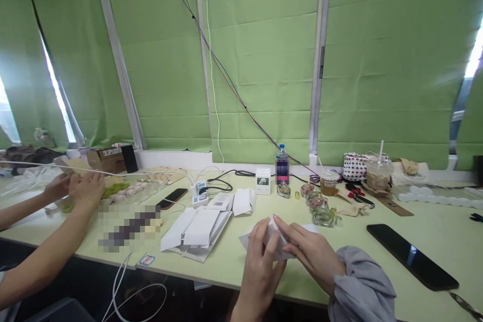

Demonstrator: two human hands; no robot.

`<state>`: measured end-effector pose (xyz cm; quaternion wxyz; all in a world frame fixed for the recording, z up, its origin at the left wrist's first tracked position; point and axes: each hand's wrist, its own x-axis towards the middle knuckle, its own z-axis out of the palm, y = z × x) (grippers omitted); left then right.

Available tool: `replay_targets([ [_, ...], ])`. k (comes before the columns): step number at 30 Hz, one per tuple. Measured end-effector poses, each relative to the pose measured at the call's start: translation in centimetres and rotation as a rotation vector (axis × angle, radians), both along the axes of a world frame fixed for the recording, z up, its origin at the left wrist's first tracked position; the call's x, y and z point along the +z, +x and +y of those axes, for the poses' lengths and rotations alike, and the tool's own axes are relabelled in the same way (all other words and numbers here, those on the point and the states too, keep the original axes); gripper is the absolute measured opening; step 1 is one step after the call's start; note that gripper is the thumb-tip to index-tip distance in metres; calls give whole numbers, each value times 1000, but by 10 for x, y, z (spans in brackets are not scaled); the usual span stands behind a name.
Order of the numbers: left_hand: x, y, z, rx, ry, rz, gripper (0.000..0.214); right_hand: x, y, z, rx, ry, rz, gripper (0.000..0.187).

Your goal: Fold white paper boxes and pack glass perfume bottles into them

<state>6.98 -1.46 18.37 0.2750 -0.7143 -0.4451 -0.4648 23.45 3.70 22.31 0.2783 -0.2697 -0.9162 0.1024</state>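
A white piece of folded card point(278, 247), which looks like a small carton, is held above the table's front edge. My left hand point(261, 264) grips it from the left with bent fingers. From the right, my right hand point(315, 257) pinches its top edge. The fingers hide much of the card, and one flap sticks out to the left. Flat white cartons point(202, 231) lie in a loose pile left of my hands, with more flat cartons point(243, 202) behind. A standing white box point(263, 183) with a flower picture is farther back.
Several round glass jars point(322, 216) stand beyond my right hand. A large phone point(411, 256) lies at right; drink cups point(329, 183) and a bottle point(282, 166) stand behind. A power strip point(199, 200) trails cables. At left, another person's hands point(86, 188) work near small pieces.
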Motion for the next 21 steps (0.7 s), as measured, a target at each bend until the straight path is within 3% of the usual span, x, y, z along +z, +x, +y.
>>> replay_targets([
  [5,8,-3,4,74,25,295,45,-1,10,11,-44,-198,141,55],
  [9,10,3,4,12,126,510,22,-3,17,20,-136,-286,313,63],
  [14,7,8,5,-133,155,704,13,2,17,24,40,-434,231,55],
  [18,5,8,7,-114,126,766,17,7,22,25,99,-471,210,47],
  [21,3,8,6,-126,109,759,19,7,27,27,90,-415,158,37],
])
